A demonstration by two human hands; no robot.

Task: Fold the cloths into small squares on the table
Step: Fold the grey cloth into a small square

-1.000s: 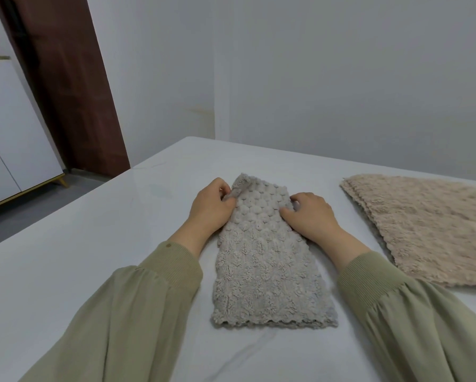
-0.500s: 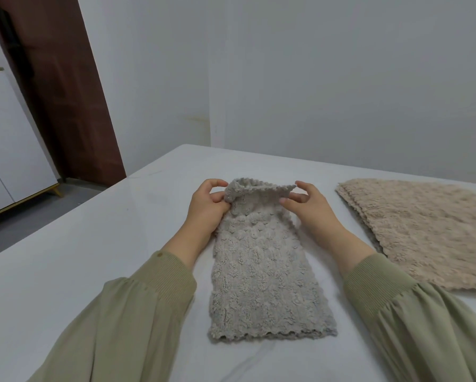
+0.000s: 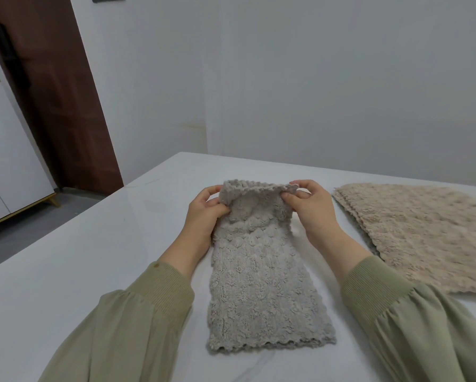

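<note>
Lifted since the earlier frame: far end of grey cloth (image 3: 261,293), pinched by left hand (image 3: 203,216) and right hand (image 3: 311,213). Probably starting the next half-fold.

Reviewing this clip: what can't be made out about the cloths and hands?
In the head view:
beige cloth: right side cut off by the frame edge.
grey cloth: lower layers hidden by its top layer.
left hand: fingertips hidden behind the grey cloth's lifted edge.
</note>
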